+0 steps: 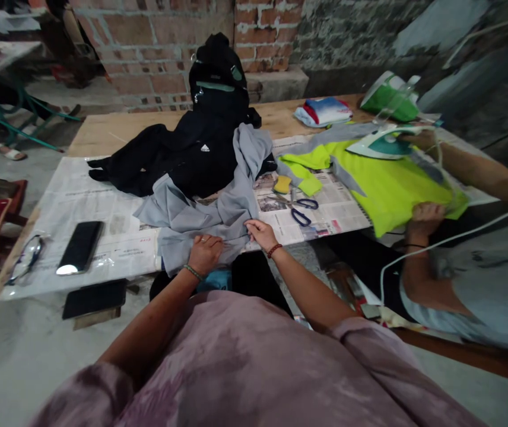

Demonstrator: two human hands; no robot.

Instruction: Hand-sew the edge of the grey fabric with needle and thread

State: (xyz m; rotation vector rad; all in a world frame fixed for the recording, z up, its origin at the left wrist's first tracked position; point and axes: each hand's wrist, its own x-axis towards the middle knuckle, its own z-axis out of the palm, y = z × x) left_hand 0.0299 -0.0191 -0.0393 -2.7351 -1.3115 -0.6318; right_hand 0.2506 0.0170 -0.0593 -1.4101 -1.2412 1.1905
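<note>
A crumpled light grey garment (187, 216) lies at the table's front edge, one long part of it stretching back over a black jacket (209, 157). My left hand (206, 254) rests on the grey cloth near the edge, fingers bent and closed on it. With thumb and fingers together, my right hand (263, 235) pinches the cloth's right border. Just right of that hand are dark-handled scissors (302, 212) and a yellow sponge (282, 184). The fingertips of my left hand are partly hidden in the folds.
At the right, a co-worker's hand holds an iron (381, 145) on a neon yellow and grey shirt (391, 184); its white cord (459, 228) hangs nearby. A black backpack (218, 77), folded clothes (324, 111), a phone (80, 246) and glasses (27, 259) lie on the newspaper-covered table (120, 207).
</note>
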